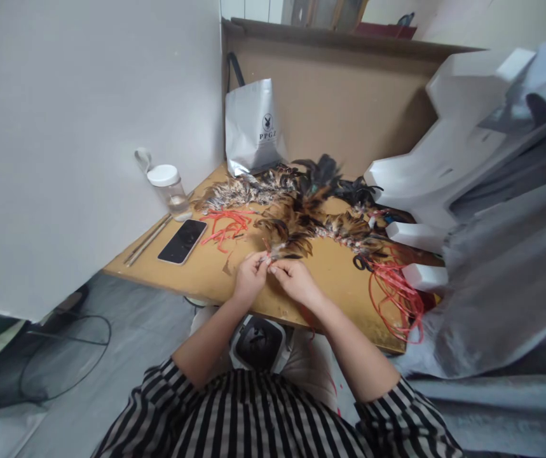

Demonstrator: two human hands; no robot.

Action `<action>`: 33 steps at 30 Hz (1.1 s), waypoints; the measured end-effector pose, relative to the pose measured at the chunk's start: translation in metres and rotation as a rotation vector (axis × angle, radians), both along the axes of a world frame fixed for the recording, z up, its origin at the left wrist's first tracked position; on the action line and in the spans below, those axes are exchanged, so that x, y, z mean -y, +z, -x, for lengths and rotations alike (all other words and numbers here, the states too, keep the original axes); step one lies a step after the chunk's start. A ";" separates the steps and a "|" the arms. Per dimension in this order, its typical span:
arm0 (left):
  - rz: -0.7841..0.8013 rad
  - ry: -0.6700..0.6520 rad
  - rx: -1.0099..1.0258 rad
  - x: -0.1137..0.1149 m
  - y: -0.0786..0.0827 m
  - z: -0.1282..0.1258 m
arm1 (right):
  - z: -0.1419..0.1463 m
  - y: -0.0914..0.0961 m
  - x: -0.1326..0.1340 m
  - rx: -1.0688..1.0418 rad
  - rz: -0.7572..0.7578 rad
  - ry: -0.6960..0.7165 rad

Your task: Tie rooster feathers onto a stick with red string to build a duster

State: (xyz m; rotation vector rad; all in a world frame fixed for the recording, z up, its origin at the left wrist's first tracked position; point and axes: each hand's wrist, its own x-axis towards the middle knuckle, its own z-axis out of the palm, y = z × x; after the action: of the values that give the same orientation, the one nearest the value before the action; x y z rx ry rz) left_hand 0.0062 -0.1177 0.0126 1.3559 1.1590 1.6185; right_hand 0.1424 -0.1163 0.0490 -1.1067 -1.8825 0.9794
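My left hand (252, 275) and my right hand (295, 280) meet over the front of the wooden table, both with fingers pinched. Between them is the base of a brown feather bunch (292, 243), with a bit of red string at the fingertips. The feathers fan out beyond my right fingers. Just past my hands lie more brown and black feathers (320, 181) in a heap. A row of bound feathers (349, 232) stretches to the right. Cut red strips (227, 226) lie left of my hands. Exactly how the string runs between my fingers is too small to tell.
A phone (182, 242), thin sticks (147, 240) and a lidded plastic jar (171, 191) are at the left. A silver bag (253, 127) stands at the back. Scissors (360, 262), a red string tangle (399, 292) and white foam (410, 172) are on the right. A bin (258, 343) sits below.
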 end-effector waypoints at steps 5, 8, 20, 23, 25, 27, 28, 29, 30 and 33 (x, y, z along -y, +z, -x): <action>-0.150 0.000 -0.400 0.010 0.022 0.015 | -0.005 0.037 0.002 -0.060 0.293 0.132; -0.187 -0.018 -0.667 0.015 0.036 0.023 | -0.005 0.059 0.000 0.015 0.290 0.222; -0.532 -0.150 -1.245 0.042 0.075 0.045 | 0.002 0.119 -0.040 0.374 -0.091 0.437; -0.563 -0.284 -1.324 0.044 0.091 0.050 | 0.012 0.117 -0.044 0.356 -0.138 0.427; -0.556 -0.316 -1.395 0.043 0.099 0.057 | 0.013 0.118 -0.047 0.337 -0.106 0.396; -0.537 -0.299 -1.483 0.043 0.106 0.069 | 0.004 0.123 -0.051 0.333 -0.024 0.384; -0.526 -0.286 -1.527 0.043 0.108 0.076 | -0.005 0.128 -0.054 0.344 0.020 0.384; -0.516 -0.274 -1.566 0.043 0.111 0.084 | -0.017 0.133 -0.057 0.360 0.054 0.383; -0.505 -0.259 -1.595 0.043 0.114 0.093 | -0.031 0.140 -0.060 0.374 0.064 0.368; -0.508 -0.236 -1.591 0.048 0.124 0.116 | -0.077 0.154 -0.069 0.350 0.017 0.220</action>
State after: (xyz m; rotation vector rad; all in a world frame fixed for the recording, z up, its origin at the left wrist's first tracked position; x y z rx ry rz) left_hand -0.1101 -0.1659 0.1369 3.1555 1.2188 0.3796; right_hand 0.2199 -0.0476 0.2030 -1.1569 -2.3219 0.9696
